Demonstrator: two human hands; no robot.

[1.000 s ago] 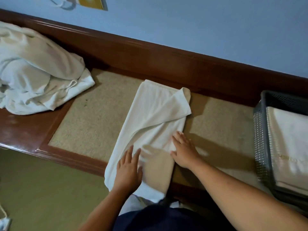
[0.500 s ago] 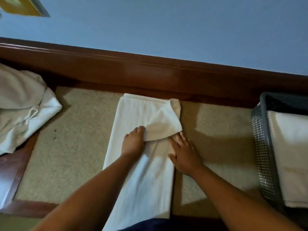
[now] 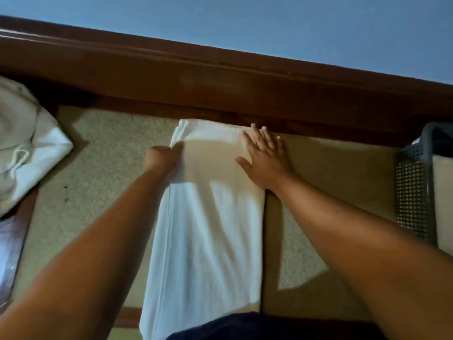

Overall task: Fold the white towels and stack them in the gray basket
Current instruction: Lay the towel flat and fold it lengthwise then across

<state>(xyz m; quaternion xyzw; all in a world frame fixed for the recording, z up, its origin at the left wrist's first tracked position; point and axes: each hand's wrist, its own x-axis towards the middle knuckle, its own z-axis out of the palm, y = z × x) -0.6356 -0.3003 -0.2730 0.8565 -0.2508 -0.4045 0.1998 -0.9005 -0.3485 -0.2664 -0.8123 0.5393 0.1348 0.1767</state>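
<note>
Hands [image 3: 164, 155] [image 3: 263, 160] on towel [image 3: 208, 241], basket [image 3: 411, 192] holds folded towel [image 3: 444, 204]

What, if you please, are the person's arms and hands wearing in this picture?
Both forearms are bare up to the frame's edge, no sleeves showing. The left hand and right hand are ungloved; no watch, bracelet or ring shows, though the picture is slightly blurred. A dark navy fabric garment shows at the bottom edge, between the arms.

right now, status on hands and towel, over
Left hand pinches white towel's left edge, right hand flat on far corner. Towel a long strip, not in gray basket. Crumpled pile off left.
</note>
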